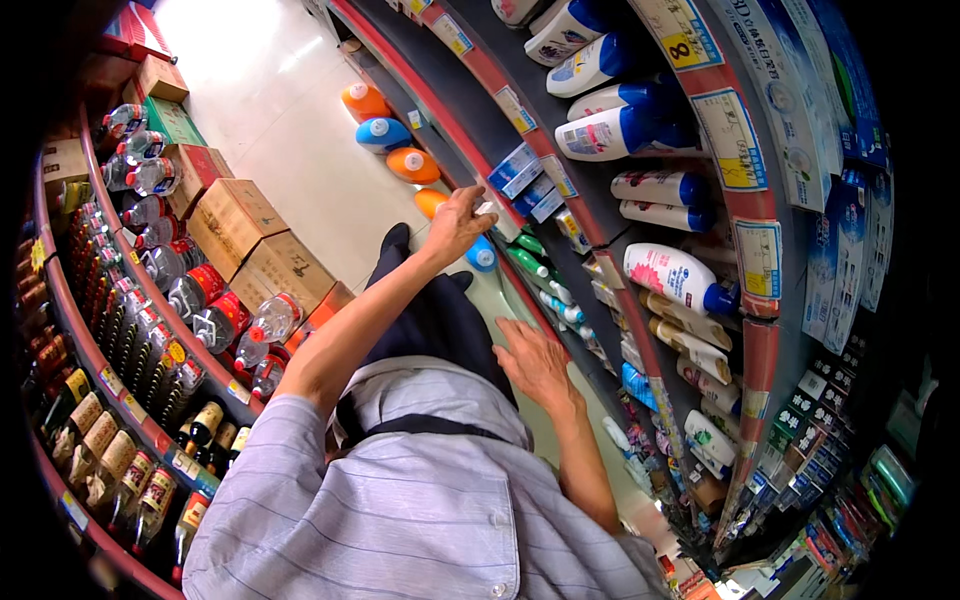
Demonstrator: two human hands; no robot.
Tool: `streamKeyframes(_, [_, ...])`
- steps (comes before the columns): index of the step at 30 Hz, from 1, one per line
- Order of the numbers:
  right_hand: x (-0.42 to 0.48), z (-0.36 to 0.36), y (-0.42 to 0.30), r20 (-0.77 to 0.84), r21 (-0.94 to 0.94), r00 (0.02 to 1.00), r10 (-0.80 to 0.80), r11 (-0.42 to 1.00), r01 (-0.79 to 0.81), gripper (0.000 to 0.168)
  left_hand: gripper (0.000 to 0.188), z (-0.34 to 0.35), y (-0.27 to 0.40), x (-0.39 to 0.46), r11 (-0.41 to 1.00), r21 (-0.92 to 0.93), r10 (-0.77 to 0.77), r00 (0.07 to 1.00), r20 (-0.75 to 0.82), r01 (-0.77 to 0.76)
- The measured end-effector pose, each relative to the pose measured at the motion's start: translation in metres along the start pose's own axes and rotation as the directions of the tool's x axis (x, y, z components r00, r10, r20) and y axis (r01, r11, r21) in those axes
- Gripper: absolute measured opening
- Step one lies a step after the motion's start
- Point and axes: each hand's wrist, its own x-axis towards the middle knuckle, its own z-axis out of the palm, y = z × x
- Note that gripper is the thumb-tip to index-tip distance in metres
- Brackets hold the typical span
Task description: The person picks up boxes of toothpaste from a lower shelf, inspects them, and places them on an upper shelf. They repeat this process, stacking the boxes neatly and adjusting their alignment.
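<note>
My left hand [454, 229] reaches forward to the red-edged lower shelf on the right, fingers bent. A small white piece [486, 208] shows between its fingertips; whether it is held or sits on the shelf edge is unclear. Small blue-and-white boxes [516, 171] lie on the shelf just beyond. Below the hand, orange and blue bottles [413, 166] stand in a row, one partly hidden by it. My right hand [534, 363] hangs beside the lower shelf edge, fingers apart, holding nothing. Green and white tubes or bottles [528, 261] lie on the shelf near it.
Shampoo-type bottles [592, 133] fill the upper right shelf, above whose price-tag rail [739, 161] stand toothpaste boxes [787, 97]. Across the aisle floor [300, 112], cardboard cartons [234, 217] stand before shelves of large clear bottles [276, 316] and dark glass bottles [156, 491].
</note>
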Motion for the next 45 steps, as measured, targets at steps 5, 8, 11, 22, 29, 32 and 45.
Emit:
streamKeyframes(5, [-0.055, 0.02, 0.039, -0.025, 0.012, 0.987, 0.157, 0.988, -0.157, 0.042, 0.083, 0.061, -0.046, 0.056, 0.965, 0.26, 0.018, 0.998, -0.052, -0.004])
streamKeyframes(8, [-0.079, 0.031, 0.046, 0.019, 0.062, 0.962, 0.272, 0.96, -0.272, 0.041, 0.091, 0.074, -0.052, 0.078, 0.937, 0.337, -0.099, 0.995, -0.003, 0.094])
streamKeyframes(11, [-0.097, 0.046, 0.052, 0.056, 0.103, 0.936, 0.348, 0.93, -0.353, 0.043, 0.09, 0.082, -0.064, 0.092, 0.931, 0.337, -0.162, 0.987, 0.026, 0.144])
streamKeyframes(22, [-0.101, 0.067, 0.063, 0.207, 0.138, 0.856, 0.474, 0.852, -0.506, 0.045, 0.087, 0.105, -0.085, 0.12, 0.92, 0.344, -0.2, 0.98, 0.0, 0.188])
streamKeyframes(29, [-0.094, 0.069, 0.07, 0.191, 0.177, 0.844, 0.501, 0.828, -0.532, 0.045, 0.086, 0.11, -0.106, 0.134, 0.906, 0.361, -0.236, 0.972, -0.008, 0.223])
streamKeyframes(32, [-0.092, 0.073, 0.072, 0.197, 0.17, 0.844, 0.499, 0.831, -0.53, 0.045, 0.089, 0.109, -0.113, 0.136, 0.93, 0.308, -0.209, 0.978, -0.004, 0.2])
streamKeyframes(45, [-0.081, 0.073, 0.079, 0.204, 0.172, 0.844, 0.496, 0.831, -0.53, 0.045, 0.095, 0.133, -0.174, 0.155, 0.99, -0.027, -0.138, 0.99, -0.037, 0.137])
